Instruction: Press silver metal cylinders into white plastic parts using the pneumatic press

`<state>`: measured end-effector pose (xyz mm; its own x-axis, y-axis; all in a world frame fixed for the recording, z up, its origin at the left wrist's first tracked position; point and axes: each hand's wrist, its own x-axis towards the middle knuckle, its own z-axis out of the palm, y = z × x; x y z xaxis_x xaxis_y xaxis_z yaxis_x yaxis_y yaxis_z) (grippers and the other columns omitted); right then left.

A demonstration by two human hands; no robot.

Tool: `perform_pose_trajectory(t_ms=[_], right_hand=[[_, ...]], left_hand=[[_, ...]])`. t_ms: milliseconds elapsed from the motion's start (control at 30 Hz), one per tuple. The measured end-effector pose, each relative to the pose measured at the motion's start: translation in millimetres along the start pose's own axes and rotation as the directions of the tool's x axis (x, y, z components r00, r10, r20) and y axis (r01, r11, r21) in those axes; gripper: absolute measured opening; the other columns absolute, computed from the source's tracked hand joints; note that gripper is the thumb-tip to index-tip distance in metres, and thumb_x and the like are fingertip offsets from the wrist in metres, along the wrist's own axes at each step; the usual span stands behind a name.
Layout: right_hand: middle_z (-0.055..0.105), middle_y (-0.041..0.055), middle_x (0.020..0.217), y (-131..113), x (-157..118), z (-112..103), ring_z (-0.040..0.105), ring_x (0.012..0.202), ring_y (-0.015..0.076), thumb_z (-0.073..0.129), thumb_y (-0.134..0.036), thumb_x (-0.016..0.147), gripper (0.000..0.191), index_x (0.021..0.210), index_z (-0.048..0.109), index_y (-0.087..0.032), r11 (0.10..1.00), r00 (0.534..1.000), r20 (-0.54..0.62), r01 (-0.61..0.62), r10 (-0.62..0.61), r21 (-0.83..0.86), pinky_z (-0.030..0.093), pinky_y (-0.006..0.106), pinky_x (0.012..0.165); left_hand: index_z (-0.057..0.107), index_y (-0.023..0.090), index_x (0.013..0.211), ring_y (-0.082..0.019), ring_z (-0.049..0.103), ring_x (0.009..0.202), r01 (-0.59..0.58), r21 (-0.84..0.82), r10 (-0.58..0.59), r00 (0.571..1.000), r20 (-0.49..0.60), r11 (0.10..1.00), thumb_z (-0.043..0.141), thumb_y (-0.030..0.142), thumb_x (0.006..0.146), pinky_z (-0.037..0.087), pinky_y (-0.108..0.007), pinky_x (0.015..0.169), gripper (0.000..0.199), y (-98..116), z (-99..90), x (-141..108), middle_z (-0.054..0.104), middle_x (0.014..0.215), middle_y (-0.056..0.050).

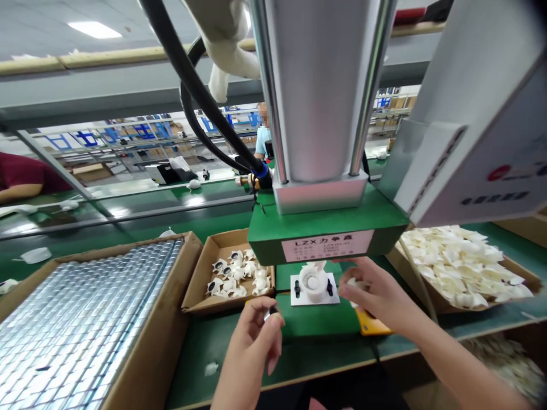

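Observation:
My left hand is closed in a pinch on a small shiny metal piece with a dark part, mostly hidden by the fingers. To the right, my right hand has its fingers bent round a white plastic part, seen only in part. Between the hands sits a round white fixture on a light plate with two dark slotted fittings. Above it hangs the green head of a press with a grey cylinder and two steel rods.
A carton of silver metal cylinders stands left. Beside it, a smaller carton holds white parts with dark rings. Pale plastic parts fill a box at right. A yellow object lies under my right hand. Co-workers sit across the line.

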<state>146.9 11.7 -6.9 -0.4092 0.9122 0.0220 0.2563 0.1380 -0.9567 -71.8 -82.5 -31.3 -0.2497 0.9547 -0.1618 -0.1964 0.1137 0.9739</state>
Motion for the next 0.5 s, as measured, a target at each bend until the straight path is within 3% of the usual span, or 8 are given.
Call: perform_pose_trajectory(t_ms=[167,300,400,500], right_hand=[[0.06,0.0024,0.077,-21.4,46.8,30.6,0.055,0.064,0.0117,0.068,-0.047,0.07,0.036,0.089,0.062,-0.017,0.91,0.979,0.158,0.055,-0.131,0.412,0.042,0.018,0.043],[0.056,-0.0003,0.062,-21.8,55.8,43.9,0.051,0.054,0.0094,0.067,-0.047,0.071,0.033,0.083,0.062,-0.016,0.838,0.966,0.202,0.029,-0.164,0.544,0.034,0.016,0.036],[0.057,-0.001,0.063,-15.7,39.5,39.2,0.053,0.055,0.0099,0.068,-0.043,0.071,0.033,0.09,0.062,-0.017,0.854,0.975,0.217,-0.081,-0.038,0.513,0.035,0.015,0.036],[0.058,-0.0015,0.066,-4.9,14.8,8.4,0.055,0.056,0.0097,0.068,-0.037,0.072,0.029,0.093,0.06,-0.019,0.832,0.984,0.165,-0.146,0.067,0.534,0.042,0.018,0.042]], left_hand=[[0.054,0.022,0.093,-0.005,0.037,0.042,0.093,-0.088,-0.096,0.995,-0.032,0.992,0.071,0.044,0.069,0.024,-0.016,0.034,0.037,7.2,17.2,-3.0,0.055,0.066,0.003],[0.055,0.021,0.092,-0.007,0.038,0.04,0.121,-0.071,-0.124,0.992,-0.04,0.99,0.072,0.047,0.066,0.023,-0.016,0.032,0.041,1.7,16.0,0.9,0.057,0.064,0.002],[0.057,0.019,0.092,-0.008,0.039,0.041,0.125,-0.089,-0.129,0.991,-0.034,0.988,0.068,0.05,0.069,0.026,-0.017,0.032,0.04,-3.6,13.2,5.5,0.057,0.061,0.002],[0.059,0.016,0.089,-0.009,0.04,0.041,0.116,-0.132,-0.122,0.992,-0.041,0.984,0.061,0.055,0.073,0.028,-0.019,0.033,0.042,-5.1,12.8,8.4,0.054,0.056,0.001]])
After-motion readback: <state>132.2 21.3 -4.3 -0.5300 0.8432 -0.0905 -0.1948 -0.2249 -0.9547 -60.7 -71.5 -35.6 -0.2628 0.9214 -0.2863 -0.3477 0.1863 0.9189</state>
